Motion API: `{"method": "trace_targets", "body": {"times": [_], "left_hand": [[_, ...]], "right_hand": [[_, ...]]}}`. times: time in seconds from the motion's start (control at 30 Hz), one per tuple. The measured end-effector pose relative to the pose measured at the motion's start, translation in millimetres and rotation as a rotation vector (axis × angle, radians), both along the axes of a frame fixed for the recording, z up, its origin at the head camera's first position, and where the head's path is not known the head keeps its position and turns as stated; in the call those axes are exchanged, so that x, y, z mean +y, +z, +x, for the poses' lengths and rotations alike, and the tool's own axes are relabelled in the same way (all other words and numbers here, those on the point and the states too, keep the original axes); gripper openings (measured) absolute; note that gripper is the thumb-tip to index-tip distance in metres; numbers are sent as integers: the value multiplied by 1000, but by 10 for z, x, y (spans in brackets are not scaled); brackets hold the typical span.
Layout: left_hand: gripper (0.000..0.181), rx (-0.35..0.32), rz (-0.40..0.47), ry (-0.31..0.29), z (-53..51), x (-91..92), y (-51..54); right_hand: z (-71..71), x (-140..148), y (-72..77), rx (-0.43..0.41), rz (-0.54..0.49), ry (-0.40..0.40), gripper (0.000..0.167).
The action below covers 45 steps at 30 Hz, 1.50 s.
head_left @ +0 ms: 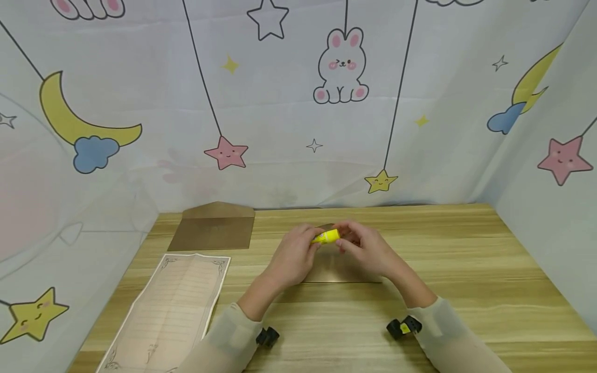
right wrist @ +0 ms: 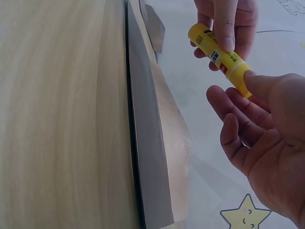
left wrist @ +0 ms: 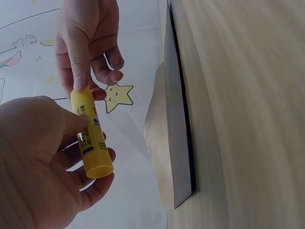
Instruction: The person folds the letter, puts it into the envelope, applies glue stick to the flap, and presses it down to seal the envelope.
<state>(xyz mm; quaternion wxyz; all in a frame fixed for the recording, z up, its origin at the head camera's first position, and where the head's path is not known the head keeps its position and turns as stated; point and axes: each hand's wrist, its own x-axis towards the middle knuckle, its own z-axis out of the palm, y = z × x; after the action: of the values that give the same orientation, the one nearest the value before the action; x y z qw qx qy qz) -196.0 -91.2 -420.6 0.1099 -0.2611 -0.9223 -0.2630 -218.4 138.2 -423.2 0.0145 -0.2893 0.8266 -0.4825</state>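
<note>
Between both hands, above the table, is a yellow glue stick (head_left: 328,237) with printed labels. My left hand (head_left: 296,255) grips its body, thumb on top and fingers curled beneath, as the left wrist view shows. At the other end, my right hand (right wrist: 279,138) pinches the yellow cap end (right wrist: 242,85) between thumb and forefinger; its other fingers are loosely bent. Below the hands lies a brown envelope (head_left: 342,270), its flap (right wrist: 172,138) raised toward the back. Both hands hover over it without touching it. The hands and glue stick partly hide the envelope in the head view.
A second brown envelope (head_left: 212,233) lies with its flap spread at the table's back left. In front of it is a creased sheet of lined letter paper (head_left: 168,311) with ornate corners. A patterned curtain (head_left: 280,103) hangs behind the wooden table (head_left: 466,269).
</note>
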Motion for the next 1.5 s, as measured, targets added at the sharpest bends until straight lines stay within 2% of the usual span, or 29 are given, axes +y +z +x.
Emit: {"method": "trace_targets", "body": {"times": [0.2,0.33,0.47,0.57,0.7,0.93,1.07,1.13,1.27,1.4,1.5], "left_hand": [[28,-8,21,-8,12,2,-3],[28,-13,35,-16,23,4,1],[29,-57,76,-17,37,6,13],[31,-134,167,-5,38,4,21],[32,-239,348,41,22,-16,34],[34,-417,693,121,-42,-55,71],[39,-527,852,125,-67,-62,80],[38,-570,900,112,-67,-58,80],[33,-621,935,77,-56,-29,66],[29,-653,937,65,-29,14,56],[28,-666,926,81,3,43,58]], "right_hand": [[-12,0,-14,-4,15,16,21],[-6,-13,-22,-19,37,-10,13],[9,-34,-26,-64,17,-58,22],[20,-45,-23,-97,-23,-88,36],[36,-58,-15,-102,-40,-102,50],[82,-115,20,-67,27,-80,48],[108,-145,30,-59,29,-82,48],[119,-162,33,-49,24,-88,49],[139,-200,32,4,25,-98,49],[149,-246,16,104,67,-127,44],[162,-271,0,187,103,-156,39]]}}
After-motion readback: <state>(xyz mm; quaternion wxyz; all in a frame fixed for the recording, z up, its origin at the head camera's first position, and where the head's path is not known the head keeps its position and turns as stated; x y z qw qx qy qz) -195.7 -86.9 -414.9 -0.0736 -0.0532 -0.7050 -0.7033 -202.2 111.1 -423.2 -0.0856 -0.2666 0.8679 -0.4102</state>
